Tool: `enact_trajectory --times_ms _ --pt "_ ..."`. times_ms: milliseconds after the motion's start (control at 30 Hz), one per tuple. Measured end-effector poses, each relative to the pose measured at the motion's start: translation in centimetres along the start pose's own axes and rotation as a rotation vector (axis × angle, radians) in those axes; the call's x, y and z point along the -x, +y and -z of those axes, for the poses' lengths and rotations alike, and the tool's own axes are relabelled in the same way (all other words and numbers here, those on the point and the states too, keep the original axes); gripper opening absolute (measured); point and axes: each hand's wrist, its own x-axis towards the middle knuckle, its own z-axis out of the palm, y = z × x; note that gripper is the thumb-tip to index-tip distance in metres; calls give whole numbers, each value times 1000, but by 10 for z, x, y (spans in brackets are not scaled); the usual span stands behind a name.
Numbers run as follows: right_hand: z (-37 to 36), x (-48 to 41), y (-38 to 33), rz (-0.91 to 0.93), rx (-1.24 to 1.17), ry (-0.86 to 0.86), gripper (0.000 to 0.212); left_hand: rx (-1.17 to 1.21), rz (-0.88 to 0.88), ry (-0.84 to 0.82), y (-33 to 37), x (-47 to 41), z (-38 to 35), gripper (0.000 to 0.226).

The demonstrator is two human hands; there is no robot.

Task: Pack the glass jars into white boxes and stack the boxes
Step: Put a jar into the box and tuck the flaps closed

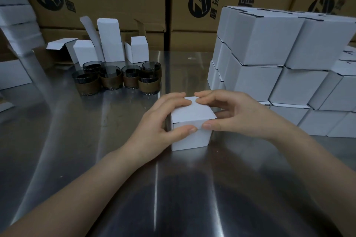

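Head camera is looking down on a steel table (77,140), with printed brown cartons (107,0) standing along its far edge. At the far left, a pile of white boxes (15,15) is leaning at the frame's edge, blurred. Right of it, open white boxes (110,42) are standing at the back of the table with their flaps up. Just in front of them, glass jars (111,80) with brown sleeves are sitting upright in a tight cluster. There are perhaps six, though they are overlapping too much to count surely.

Near the middle, the left hand (159,119) is gripping a closed white box (190,140) that is resting on the table, fingers curling over its top and thumb pressing on the front face. The right hand (237,115) is gripping the same box from the other side, fingers bending onto the lid and thumb lying at the front top edge, almost meeting the left thumb. What the box is holding is hidden.

Behind the right hand, a stack of closed white boxes (269,48) is rising in several layers and running out of frame to the right.
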Motion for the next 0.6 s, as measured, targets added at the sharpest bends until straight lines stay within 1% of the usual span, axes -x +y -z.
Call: enact_trajectory --times_ms 133,267,400,600 --pt "-1 0 -1 5 7 9 61 -28 -12 2 1 0 0 43" --pt "-1 1 -3 25 -46 19 46 92 37 71 7 -1 -3 40" --pt "-1 1 -6 28 -62 11 35 150 68 90 11 -2 -4 39" --pt "-1 1 -9 40 -43 7 35 160 94 75 14 -2 -4 42"
